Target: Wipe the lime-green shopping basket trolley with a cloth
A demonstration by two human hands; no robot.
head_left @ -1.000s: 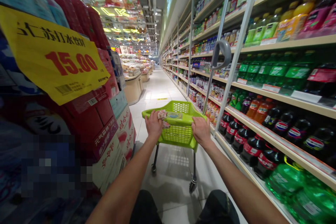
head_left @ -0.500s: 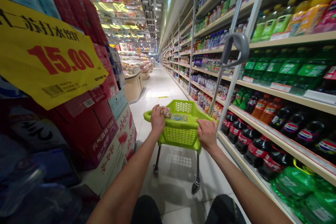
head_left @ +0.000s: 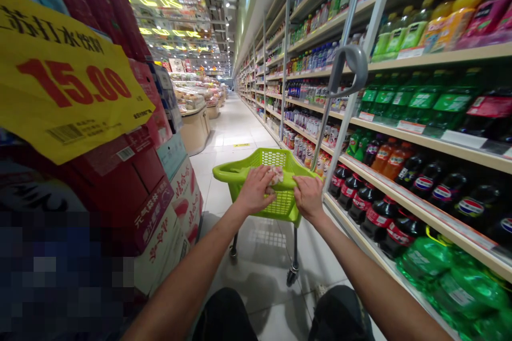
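Observation:
A lime-green shopping cart [head_left: 262, 210] on wheeled legs stands in front of me in the aisle. My left hand [head_left: 256, 190] lies over the middle of its handlebar, fingers closed on a crumpled pink-and-white cloth [head_left: 276, 174]. The cloth rests against the bar; part of it is under the fingers. At the right end of the handlebar, my right hand [head_left: 309, 195] is wrapped around the green plastic. The inside of the basket is partly hidden by the hands and the bar.
Shelves of bottled drinks [head_left: 424, 101] run along the right, with a grey metal pole and hook [head_left: 348, 72] before them. Stacked drink cartons [head_left: 160, 218] and a yellow price sign [head_left: 76, 85] crowd the left. Tiled floor [head_left: 232, 128] stretches ahead past food counters [head_left: 194, 130].
My left hand has slid the cloth rightward along the handlebar, from the left part to the middle, nearer my right hand. The right hand keeps its grip. The view has shifted slightly.

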